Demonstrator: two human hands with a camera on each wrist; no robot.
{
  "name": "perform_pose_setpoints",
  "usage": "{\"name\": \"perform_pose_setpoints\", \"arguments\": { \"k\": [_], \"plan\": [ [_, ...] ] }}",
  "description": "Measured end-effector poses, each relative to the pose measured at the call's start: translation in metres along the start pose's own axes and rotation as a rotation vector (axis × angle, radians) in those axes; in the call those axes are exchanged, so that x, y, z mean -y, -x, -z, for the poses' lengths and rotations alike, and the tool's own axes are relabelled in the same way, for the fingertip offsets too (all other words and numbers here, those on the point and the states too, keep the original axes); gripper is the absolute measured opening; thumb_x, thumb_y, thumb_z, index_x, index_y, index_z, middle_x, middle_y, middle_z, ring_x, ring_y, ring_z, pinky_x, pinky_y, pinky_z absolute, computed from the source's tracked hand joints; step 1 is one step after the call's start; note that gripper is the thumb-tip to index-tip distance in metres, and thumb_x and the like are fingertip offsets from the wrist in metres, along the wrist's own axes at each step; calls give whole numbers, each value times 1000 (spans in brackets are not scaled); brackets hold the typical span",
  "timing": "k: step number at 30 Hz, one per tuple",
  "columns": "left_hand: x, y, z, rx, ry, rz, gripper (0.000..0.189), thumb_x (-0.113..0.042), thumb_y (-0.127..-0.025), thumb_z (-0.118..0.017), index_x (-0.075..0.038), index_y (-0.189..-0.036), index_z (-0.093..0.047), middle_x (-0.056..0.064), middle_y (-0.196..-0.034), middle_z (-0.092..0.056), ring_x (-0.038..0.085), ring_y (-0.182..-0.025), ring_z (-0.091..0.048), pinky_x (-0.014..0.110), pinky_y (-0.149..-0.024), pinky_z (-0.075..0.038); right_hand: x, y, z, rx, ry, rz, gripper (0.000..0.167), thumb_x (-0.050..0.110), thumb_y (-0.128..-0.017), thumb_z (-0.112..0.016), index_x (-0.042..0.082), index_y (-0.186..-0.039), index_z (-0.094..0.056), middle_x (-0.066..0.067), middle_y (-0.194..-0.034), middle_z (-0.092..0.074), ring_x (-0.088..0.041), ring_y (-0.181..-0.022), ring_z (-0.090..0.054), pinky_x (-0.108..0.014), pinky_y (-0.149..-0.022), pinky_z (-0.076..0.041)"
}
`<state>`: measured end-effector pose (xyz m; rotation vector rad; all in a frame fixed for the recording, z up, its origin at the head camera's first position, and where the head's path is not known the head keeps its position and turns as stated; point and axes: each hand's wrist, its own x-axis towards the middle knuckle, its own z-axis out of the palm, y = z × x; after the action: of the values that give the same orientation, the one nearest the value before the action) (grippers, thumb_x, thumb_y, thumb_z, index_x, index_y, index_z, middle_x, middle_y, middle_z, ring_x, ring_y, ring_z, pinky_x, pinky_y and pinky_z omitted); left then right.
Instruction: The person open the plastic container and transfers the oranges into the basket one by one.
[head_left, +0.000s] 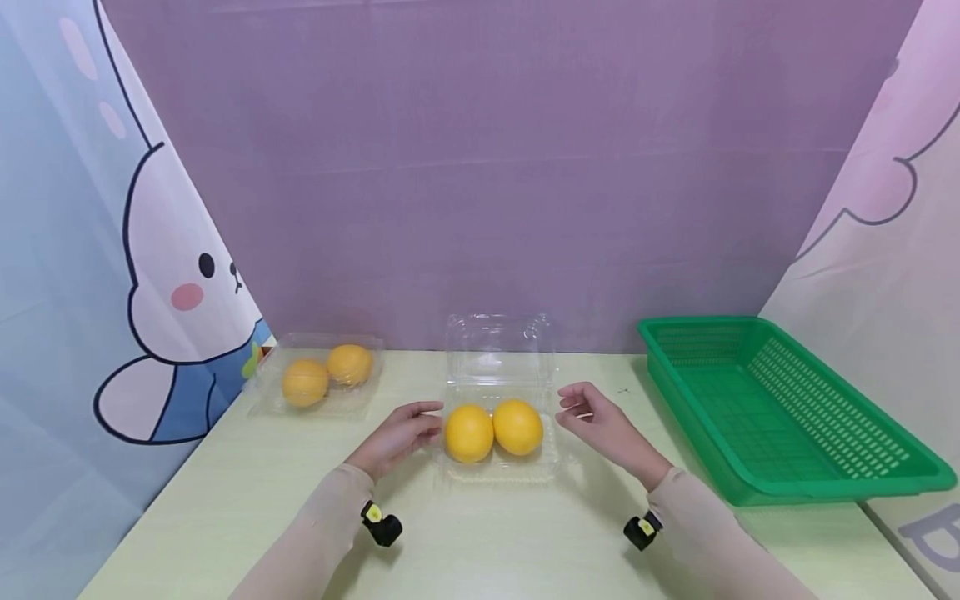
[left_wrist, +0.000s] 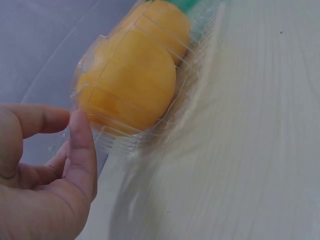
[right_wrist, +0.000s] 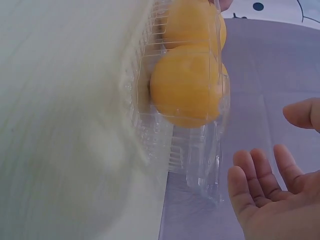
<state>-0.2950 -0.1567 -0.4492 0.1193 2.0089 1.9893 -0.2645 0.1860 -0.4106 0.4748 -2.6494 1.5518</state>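
Two pale beige sleeves, the left sleeve and the right sleeve, come in nearest the camera, each carrying a small black device with a yellow patch at the wrist. Between them, on the pale, faintly grained table, sits a clear plastic container, thin-walled, glossy and ribbed along its sides, its transparent lid opened out at the far side and catching white glints. Inside the base lie two fruits side by side, the left fruit and the right fruit, touching or nearly so, both round, smooth-skinned and warm yellow-orange, deepening to full orange in the wrist views. The left hand is at the container's left edge, its grip loose, thumb and fingers bent; whether the tips touch the plastic I cannot tell. The right hand is just beside the opposite edge, its grip spread, thumb well apart from the gently curved fingers, holding nothing. Farther left on the table, a second container holds two more such fruits, dulled behind clear plastic. To the right stands a green basket with latticed sides, and a purple cloth hangs behind.
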Motion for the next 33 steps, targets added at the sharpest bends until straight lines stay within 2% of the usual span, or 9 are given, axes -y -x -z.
{"name": "perform_pose_setpoints", "arguments": {
  "k": [6,14,26,33],
  "plan": [
    [0,0,0,0,3,-3,48,-6,-103,-53,9,-146,-40,15,-116,-58,19,-98,-58,35,-97,-50,4,-5,-2,49,-1,7,38,19,-98,-67,2,-128,-54,-16,-120,-60,-29,-110,-60,-44,-95,-52],
    [2,-2,0,-1,5,0,46,-6,-103,-53,8,-145,-41,15,-116,-58,17,-96,-59,31,-93,-52,5,-12,-4,106,4,15,43,19,-97,-67,0,-132,-52,-14,-124,-59,-31,-113,-57,-48,-98,-50],
    [2,-2,1,4,8,4,48,-6,-103,-52,9,-147,-39,14,-115,-59,16,-97,-58,30,-93,-52,4,-22,-20,118,15,27,42,16,-95,-70,0,-131,-54,-22,-129,-58,-36,-119,-55,-53,-105,-43],
    [1,0,1,1,12,-3,49,-5,-103,-52,11,-146,-38,12,-111,-58,15,-95,-58,28,-91,-52,7,-26,-30,119,83,34,50,18,-91,-76,3,-134,-55,-17,-132,-57,-36,-123,-52,-52,-105,-43]
  ]
}}
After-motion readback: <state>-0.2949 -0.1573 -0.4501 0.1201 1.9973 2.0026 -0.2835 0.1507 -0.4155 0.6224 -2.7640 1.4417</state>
